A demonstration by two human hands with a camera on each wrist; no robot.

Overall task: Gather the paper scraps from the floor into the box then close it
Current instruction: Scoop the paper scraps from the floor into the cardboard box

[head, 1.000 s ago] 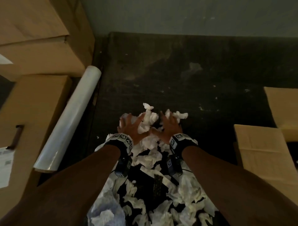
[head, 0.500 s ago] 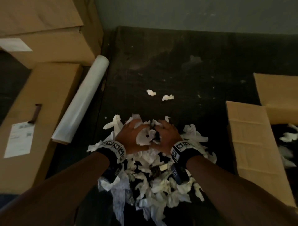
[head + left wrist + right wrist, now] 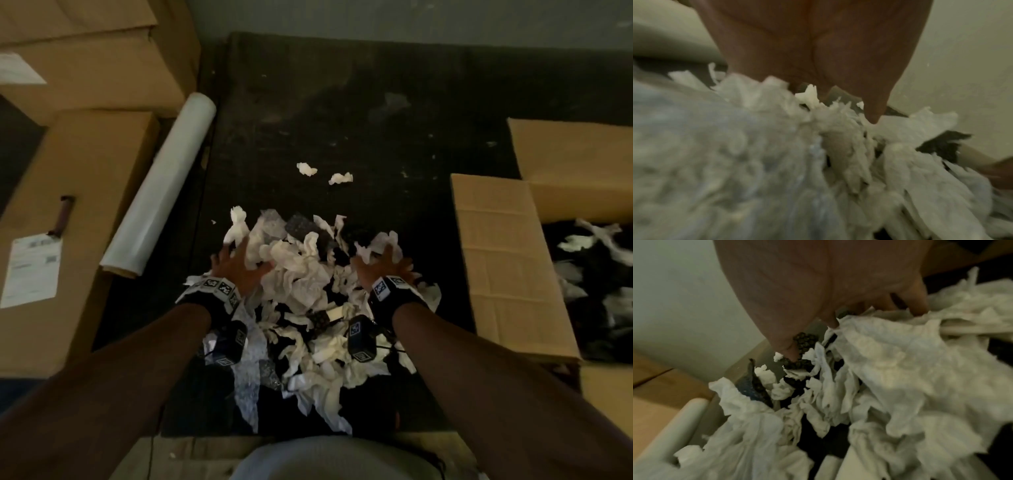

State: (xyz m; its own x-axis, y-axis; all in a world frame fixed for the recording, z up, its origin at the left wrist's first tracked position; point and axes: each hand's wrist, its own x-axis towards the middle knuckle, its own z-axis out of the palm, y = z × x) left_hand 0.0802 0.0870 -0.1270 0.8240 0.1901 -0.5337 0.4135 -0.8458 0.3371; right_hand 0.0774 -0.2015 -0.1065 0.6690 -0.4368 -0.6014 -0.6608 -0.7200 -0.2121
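Observation:
A heap of crumpled white paper scraps (image 3: 301,284) with some dark bits lies on the dark floor mat in front of me. My left hand (image 3: 236,263) rests on the heap's left side with fingers spread. My right hand (image 3: 383,263) rests on its right side, fingers spread too. In the left wrist view the palm (image 3: 813,48) hovers over scraps (image 3: 838,146); in the right wrist view the fingertips (image 3: 916,308) dip into paper (image 3: 890,361). Two loose scraps (image 3: 306,169) (image 3: 340,178) lie farther out. The open cardboard box (image 3: 507,267) stands at right with scraps (image 3: 596,246) inside.
A white roll of film (image 3: 161,185) lies left of the mat beside closed cardboard boxes (image 3: 78,212). A labelled box (image 3: 85,51) is stacked at far left. A grey wall (image 3: 411,20) bounds the mat's far edge. My knee (image 3: 329,459) is at the bottom.
My hands were pressed together over the heap's middle; now they have moved apart to its left and right sides with fingers spread. The heap has been pulled nearer, leaving two scraps behind.

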